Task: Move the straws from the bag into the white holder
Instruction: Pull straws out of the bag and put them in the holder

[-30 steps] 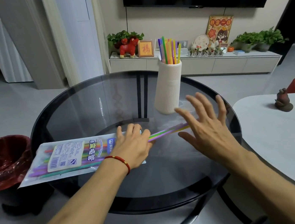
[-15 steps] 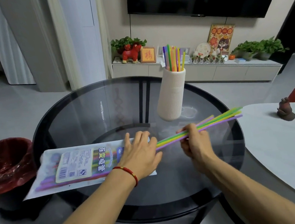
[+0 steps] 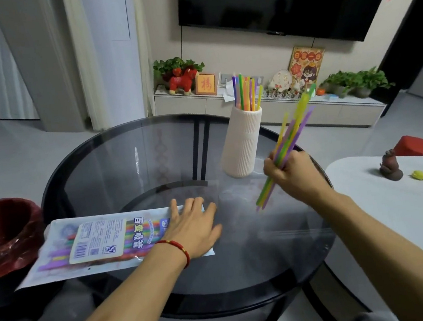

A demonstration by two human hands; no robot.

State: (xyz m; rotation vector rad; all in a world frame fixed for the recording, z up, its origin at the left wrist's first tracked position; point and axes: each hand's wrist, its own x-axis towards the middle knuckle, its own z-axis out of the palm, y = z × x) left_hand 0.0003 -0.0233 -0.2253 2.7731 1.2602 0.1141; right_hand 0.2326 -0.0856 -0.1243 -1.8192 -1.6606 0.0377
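A clear plastic bag (image 3: 100,243) with coloured straws inside lies flat on the left of the round glass table (image 3: 130,157). My left hand (image 3: 194,226) rests flat on the bag's right end, fingers straight. My right hand (image 3: 291,176) grips a bundle of green, yellow and purple straws (image 3: 294,131), tilted steeply with the upper ends up and to the right. The bundle is just right of the white ribbed holder (image 3: 243,143), which stands upright at the table's far side with several straws (image 3: 246,93) sticking out of it.
A bin with a dark red liner (image 3: 4,236) stands left of the table. A white table (image 3: 402,206) at the right carries a small brown figurine (image 3: 390,169) and a yellow object (image 3: 418,175). A low TV cabinet (image 3: 305,111) with plants and ornaments runs along the far wall.
My right hand closed on straws sticking out of the bag, pulled them free to the right, and has swung them from nearly level to steeply upright beside the holder. My left hand stayed on the bag.
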